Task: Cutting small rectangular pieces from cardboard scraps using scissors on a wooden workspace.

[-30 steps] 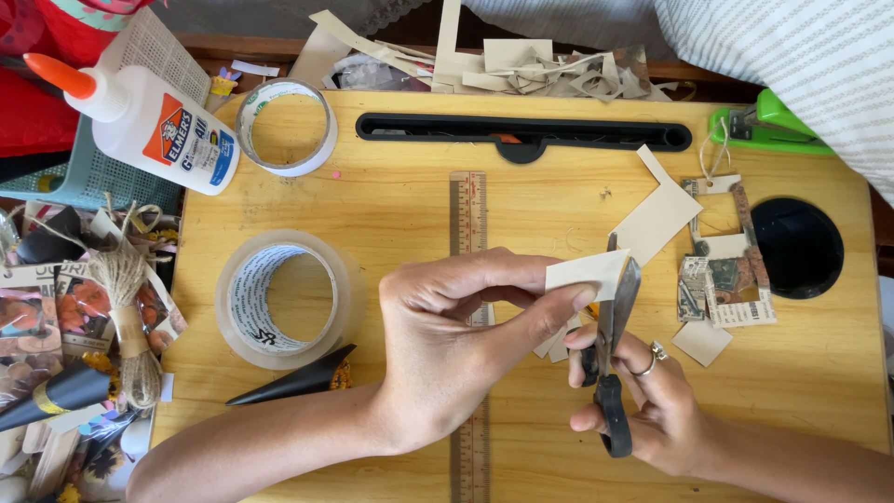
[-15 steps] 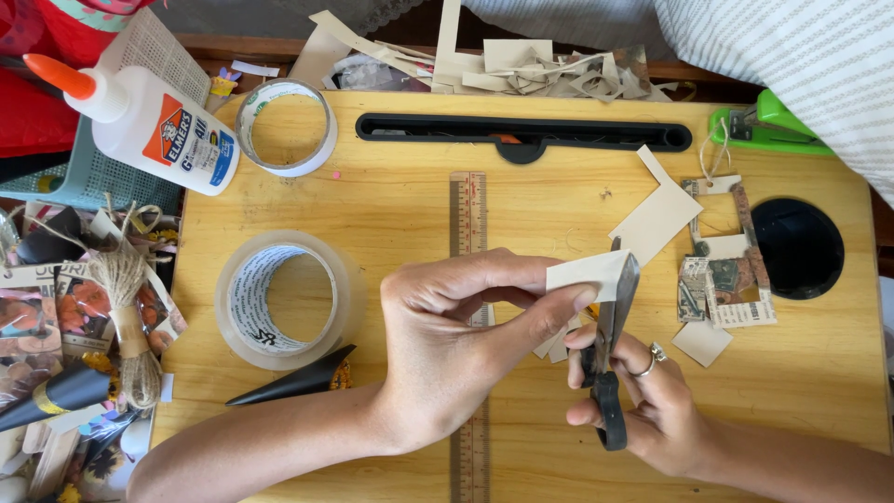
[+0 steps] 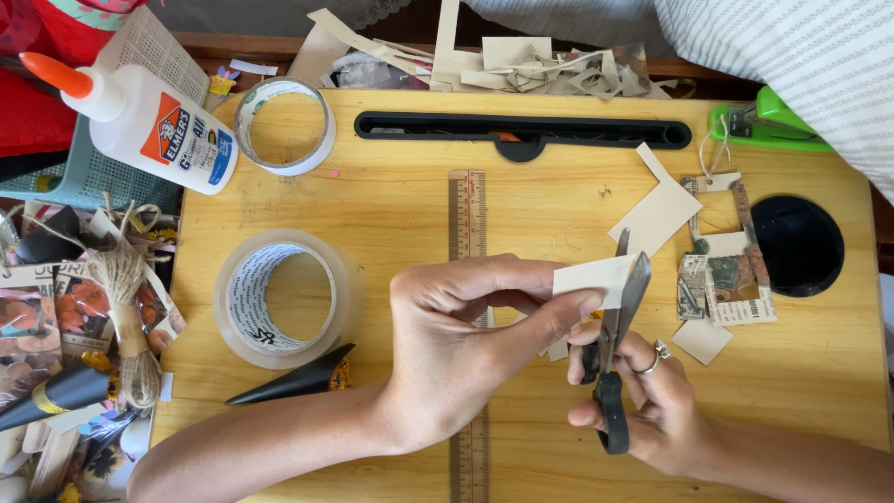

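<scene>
A small cream card piece [image 3: 596,278] was pinched in the left hand [image 3: 466,349] above the wooden desk [image 3: 391,200], with scissors [image 3: 615,345] gripped in the right hand [image 3: 652,401], blades parted at its edge. Cutting seemed midway (several offcuts [image 3: 656,210] already lay nearby); the piece remained uncut.

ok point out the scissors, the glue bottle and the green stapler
scissors [image 3: 626,307], head view, on the blades beside the paper piece
glue bottle [image 3: 149,126], head view, on its white body
green stapler [image 3: 765,119], head view, on its top arm
</scene>
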